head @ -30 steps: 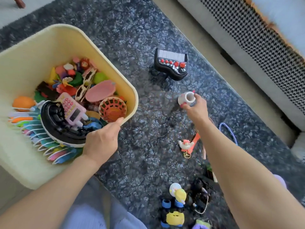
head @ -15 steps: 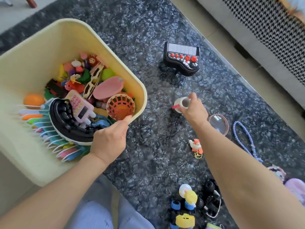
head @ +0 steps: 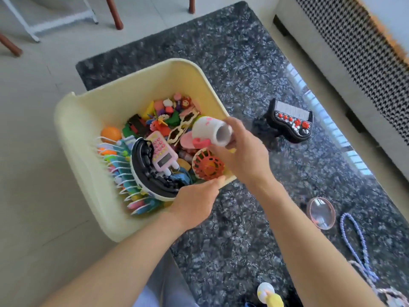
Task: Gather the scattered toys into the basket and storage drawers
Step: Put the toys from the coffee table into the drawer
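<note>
Holding a white toy cup [head: 209, 132] over the yellow basket [head: 88, 138], the right hand [head: 241, 151] looks ready to let go — left hand [head: 194, 202] grips the rim.

One head-worn wide-angle view looks steeply down from above the person's forearms, close over the cream basket [head: 75, 120] at centre-left; the dark rug [head: 243, 63] fills the right and middle, pale floor lies left, and chair legs [head: 114, 12] edge the top
</note>
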{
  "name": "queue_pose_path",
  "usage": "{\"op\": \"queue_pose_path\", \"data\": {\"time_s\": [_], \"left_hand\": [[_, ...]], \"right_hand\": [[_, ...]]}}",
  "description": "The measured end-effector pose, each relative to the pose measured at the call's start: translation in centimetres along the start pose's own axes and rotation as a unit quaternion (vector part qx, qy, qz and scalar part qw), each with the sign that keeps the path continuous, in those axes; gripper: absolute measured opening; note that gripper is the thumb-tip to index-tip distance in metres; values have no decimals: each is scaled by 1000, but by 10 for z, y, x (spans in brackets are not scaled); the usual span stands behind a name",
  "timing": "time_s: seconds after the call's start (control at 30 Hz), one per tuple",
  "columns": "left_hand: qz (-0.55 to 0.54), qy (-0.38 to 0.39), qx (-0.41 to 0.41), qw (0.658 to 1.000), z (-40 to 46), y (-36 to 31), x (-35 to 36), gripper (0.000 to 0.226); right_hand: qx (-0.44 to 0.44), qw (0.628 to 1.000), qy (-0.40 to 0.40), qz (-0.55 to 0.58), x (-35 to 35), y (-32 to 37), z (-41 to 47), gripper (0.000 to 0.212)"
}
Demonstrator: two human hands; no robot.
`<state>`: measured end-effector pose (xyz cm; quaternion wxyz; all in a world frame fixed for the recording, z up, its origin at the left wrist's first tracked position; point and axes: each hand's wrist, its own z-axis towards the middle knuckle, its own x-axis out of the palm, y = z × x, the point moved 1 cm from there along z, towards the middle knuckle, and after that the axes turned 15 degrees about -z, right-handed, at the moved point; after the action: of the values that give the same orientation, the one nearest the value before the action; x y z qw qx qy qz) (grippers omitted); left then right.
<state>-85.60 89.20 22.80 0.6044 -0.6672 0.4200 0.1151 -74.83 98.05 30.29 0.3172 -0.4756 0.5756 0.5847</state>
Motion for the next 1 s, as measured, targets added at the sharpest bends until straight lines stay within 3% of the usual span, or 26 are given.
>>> {"op": "queue_pose_path", "data": {"time_s": [0.1, 0.23, 0.3, 0.43, 0.53, 0.63, 0.73, 0.8, 1.0], "left_hand": [[-72, 16, 10, 997, -4, 12, -6, 48], [-84, 8, 16, 996, -3, 15, -5, 47], [-105, 9, 13, 994, -2, 18, -3, 46], [-154, -8, 28, 988, -3, 21, -2, 52], [-127, -44, 64, 989, -4, 21, 1, 41], [-109, -29, 60, 992, -2, 20, -1, 42], [-102, -28, 55, 993, -2, 19, -2, 42], [-99, -30, 51, 993, -1, 17, -2, 42], [-69, -23, 55, 996, -1, 16, -3, 43]], "right_hand": [[-30, 998, 54, 15, 30, 30, 37, 54], [-20, 993, 87, 78, 43, 34, 57, 46], [17, 992, 54, 114, 37, 18, 56, 39], [143, 972, -87, 166, 18, -39, 51, 28], [256, 953, -124, 105, 11, -97, 56, 31], [304, 952, -37, -19, 11, -152, 64, 51], [271, 949, 91, -134, 16, -180, 69, 75], [247, 947, 134, -158, 20, -188, 74, 83], [219, 933, 123, -257, 17, -197, 86, 75]]}}
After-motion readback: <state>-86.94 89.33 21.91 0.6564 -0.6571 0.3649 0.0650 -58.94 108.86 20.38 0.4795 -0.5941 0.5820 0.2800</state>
